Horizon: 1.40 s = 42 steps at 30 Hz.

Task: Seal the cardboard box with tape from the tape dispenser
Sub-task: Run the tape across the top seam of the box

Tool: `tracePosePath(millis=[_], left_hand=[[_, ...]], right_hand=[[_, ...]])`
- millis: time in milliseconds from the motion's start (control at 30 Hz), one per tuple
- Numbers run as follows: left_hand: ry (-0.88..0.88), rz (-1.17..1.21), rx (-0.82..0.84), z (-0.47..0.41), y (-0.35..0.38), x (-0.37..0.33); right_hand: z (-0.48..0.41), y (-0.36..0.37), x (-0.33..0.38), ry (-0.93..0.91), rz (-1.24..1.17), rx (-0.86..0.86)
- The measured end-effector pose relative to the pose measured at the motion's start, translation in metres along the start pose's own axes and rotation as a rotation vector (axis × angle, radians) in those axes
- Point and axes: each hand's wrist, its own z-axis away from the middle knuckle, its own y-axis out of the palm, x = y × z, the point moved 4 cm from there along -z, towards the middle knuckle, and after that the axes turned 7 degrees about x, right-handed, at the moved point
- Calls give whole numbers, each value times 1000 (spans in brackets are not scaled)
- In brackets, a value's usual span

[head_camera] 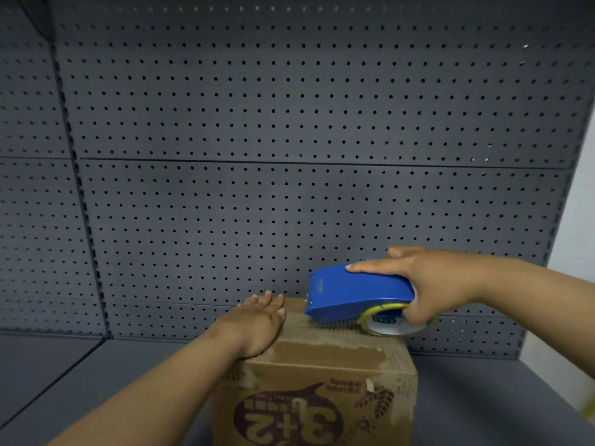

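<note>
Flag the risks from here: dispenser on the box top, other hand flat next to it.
1. The left hand lies flat on the cardboard box close to the tape dispenser nose; its toothed edge could catch the fingers.
2. The box top already shows old tape residue, so new tape may bond poorly.

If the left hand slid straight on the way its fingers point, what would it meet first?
The left hand lies flat on the box, fingers aimed at the far pegboard. Probably the box's far edge, then the pegboard. The blue dispenser sits just right of that line; depth is unclear.
</note>
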Motion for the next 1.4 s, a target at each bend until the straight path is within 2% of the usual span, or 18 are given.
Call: tracePosePath(millis=[267,533,667,733,800,833,900,933,1067,1267,1400], left_hand=[[-46,-9,24,2,-3,-4],[-102,-35,23,6,-1,-7],[-208,-167,23,8,-4,-9],[-237,-311,-47,10,-13,-22],[-102,-356,-158,10,-21,-52],[3,-294,-165,9,-21,-70],[142,-135,-104,3,-13,-99],[157,-90,-60,-2,-8,-108],[95,-55,52,-21,10,-110],[84,-75,62,-19,15,-110],[72,-61,70,-19,14,-110]], right_hand=[[50,29,-74,11,-126,-58],[58,52,-98,26,-193,-14],[52,47,-101,10,-205,-22],[51,44,-102,2,-207,-23],[49,43,-103,-6,-206,-27],[48,42,-103,-9,-209,-29],[46,40,-103,-17,-218,-32],[45,40,-103,-21,-223,-31],[42,43,-106,-33,-249,-6],[54,61,-116,-64,-341,2],[61,67,-123,-53,-315,-26]])
